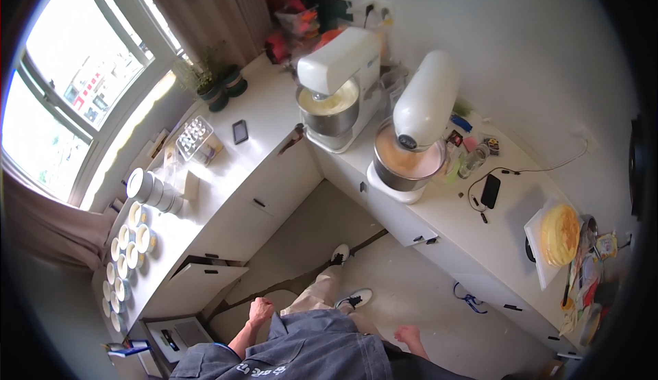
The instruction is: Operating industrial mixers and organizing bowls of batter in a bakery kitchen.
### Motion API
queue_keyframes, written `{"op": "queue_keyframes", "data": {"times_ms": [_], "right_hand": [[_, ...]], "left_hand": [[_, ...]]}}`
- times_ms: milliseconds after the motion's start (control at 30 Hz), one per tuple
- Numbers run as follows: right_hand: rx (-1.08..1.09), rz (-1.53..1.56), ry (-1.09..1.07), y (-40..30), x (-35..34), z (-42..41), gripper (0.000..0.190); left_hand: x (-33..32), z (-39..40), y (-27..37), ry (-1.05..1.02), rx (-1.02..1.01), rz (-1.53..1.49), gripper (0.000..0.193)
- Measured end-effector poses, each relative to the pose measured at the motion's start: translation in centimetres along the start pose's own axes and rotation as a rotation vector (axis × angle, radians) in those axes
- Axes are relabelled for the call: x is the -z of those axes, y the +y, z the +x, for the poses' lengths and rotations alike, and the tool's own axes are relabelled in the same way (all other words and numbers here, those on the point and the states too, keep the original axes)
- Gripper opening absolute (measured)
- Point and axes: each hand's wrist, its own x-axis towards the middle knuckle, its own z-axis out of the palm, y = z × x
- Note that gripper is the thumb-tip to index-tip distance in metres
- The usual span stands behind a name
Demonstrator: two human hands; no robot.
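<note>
My left hand (261, 309) hangs at my side with its fingers curled in. It looks free of any object, and the left counter's cabinets are nearest to it. My right hand (407, 334) hangs low over the floor, its fingers partly hidden, and nothing is seen in it. Ahead of me, a white stand mixer (339, 64) has a steel bowl (329, 120) with pale yellow cream (334, 101). To its right, a second white stand mixer (426, 97) leans over a bowl (406, 177) of pinkish-beige batter or cream (424, 164). Neither hand touches the mixers.
On the left counter are several paper baking cups (134, 255), stacked cups (149, 190), a plastic tub (197, 141) and a phone (240, 131). The right counter holds a round sponge cake (560, 236), a cabled phone (491, 191) and clutter. One cabinet flap (205, 282) tilts outward.
</note>
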Motion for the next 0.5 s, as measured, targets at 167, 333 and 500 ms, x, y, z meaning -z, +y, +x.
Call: {"op": "queue_keyframes", "data": {"times_ms": [167,333,500], "right_hand": [[0.187,0.268,0.177,-4.9,1.5,0.2,0.019],[0.265,0.414,0.146,-7.9,-0.7,-1.8,0.021],[0.177,0.222,0.102,-6.4,-4.3,-3.6,0.023]], "left_hand": [[0.1,-0.2,-2.2,0.025,-0.038,0.084,0.024],[0.4,4.4,-0.2,0.002,-0.134,0.078,0.022],[1.8,7.9,4.4,-0.020,-0.203,-0.028,0.021]]}}
